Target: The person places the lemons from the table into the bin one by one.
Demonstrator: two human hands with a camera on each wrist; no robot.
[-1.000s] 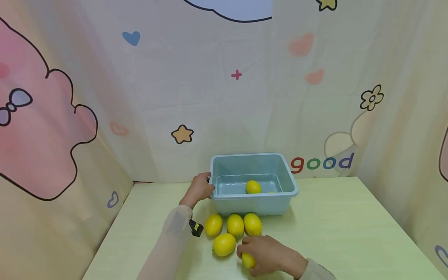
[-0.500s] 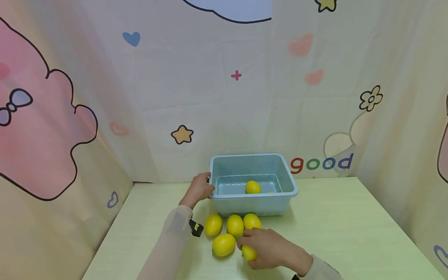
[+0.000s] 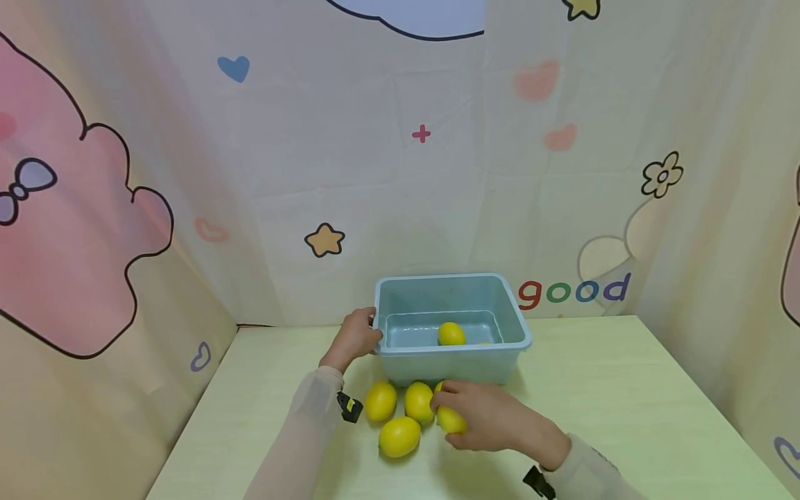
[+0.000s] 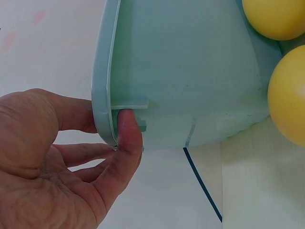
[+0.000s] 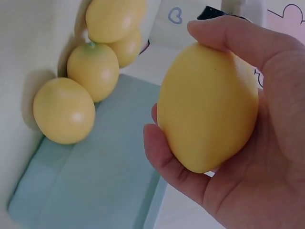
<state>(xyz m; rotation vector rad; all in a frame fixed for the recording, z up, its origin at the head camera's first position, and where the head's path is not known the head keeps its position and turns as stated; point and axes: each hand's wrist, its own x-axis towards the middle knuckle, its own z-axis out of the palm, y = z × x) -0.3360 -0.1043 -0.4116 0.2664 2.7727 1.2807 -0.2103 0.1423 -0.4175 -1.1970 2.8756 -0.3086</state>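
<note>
A light blue plastic tub (image 3: 446, 364) stands at the back of the table, with a lemon (image 3: 451, 334) inside and a sliver of yellow beside it. My left hand (image 3: 357, 336) grips the tub's left rim; in the left wrist view its thumb (image 4: 128, 136) hooks under the edge. My right hand (image 3: 487, 415) holds a lemon (image 5: 207, 107), fingers and thumb curled round it, above the table in front of the tub. Three lemons show plainly on the table: one at the left (image 3: 380, 401), one beside it (image 3: 419, 403) and one nearer (image 3: 400, 437). Another is mostly hidden behind my right hand.
The pale wooden table (image 3: 625, 403) reaches back to a printed curtain (image 3: 375, 173), which hangs close behind the tub and along both sides. A black strap piece (image 3: 350, 407) sits on my left sleeve, another (image 3: 539, 482) by my right wrist.
My right hand has lifted the lemon and moved it away from me toward the tub, now overlapping the rightmost table lemon. My left hand and the tub stay in place.
</note>
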